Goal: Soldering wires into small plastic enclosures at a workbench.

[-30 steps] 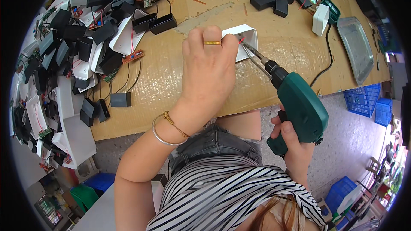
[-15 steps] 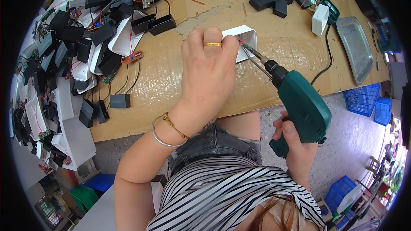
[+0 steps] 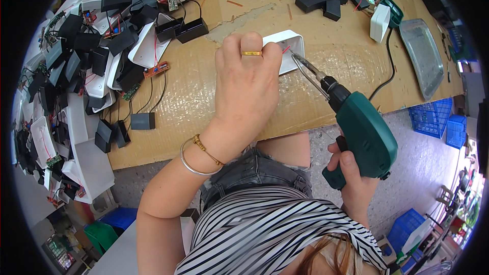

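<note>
My right hand (image 3: 352,169) is wrapped round the grip of a green soldering gun (image 3: 368,135), index finger near its black trigger. The gun's metal tip and thin curved feed tube (image 3: 310,81) point up and left into an open white plastic casing (image 3: 293,38). Over the casing's left side bends my left hand (image 3: 247,84), closed, with its fingertips hidden beneath. A short red wire (image 3: 286,49) shows inside the casing, between that hand and the tip. The tip appears just short of the wire.
Black boxes, white casings and circuit boards pile up on the left (image 3: 102,46). Another heap of black boxes (image 3: 310,0) lies at the far side. Right of it stand a white block (image 3: 380,23) and a grey metal tray (image 3: 423,58). A black cord (image 3: 391,71) crosses the cardboard-covered table (image 3: 188,102).
The soldering gun has moved slightly right and toward me, and its tip has drawn back from the red wire. My left hand stays nearly in place on the casing.
</note>
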Tool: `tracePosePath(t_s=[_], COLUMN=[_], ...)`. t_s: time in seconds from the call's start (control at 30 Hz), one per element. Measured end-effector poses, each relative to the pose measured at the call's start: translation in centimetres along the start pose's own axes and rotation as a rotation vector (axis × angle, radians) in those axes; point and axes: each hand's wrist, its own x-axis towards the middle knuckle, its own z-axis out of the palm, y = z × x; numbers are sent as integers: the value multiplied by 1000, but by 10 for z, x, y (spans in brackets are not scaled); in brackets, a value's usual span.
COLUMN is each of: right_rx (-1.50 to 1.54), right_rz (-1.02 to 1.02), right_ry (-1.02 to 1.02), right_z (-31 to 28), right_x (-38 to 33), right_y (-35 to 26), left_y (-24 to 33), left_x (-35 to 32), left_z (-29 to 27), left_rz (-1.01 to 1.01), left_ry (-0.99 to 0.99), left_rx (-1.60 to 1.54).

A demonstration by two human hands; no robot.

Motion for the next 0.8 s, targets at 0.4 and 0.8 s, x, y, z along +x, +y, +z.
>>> tracePosePath(t_s=[0.4, 0.8], right_rx=[-6, 12], right_rz=[0, -2], right_ry=[32, 59], right_z=[-4, -11], right_x=[-6, -14], right_y=[1, 2], left_y=[-1, 0], left_x=[0, -4], left_z=[1, -15], left_rz=[-6, -19], left_ry=[1, -33], left_rx=[25, -189])
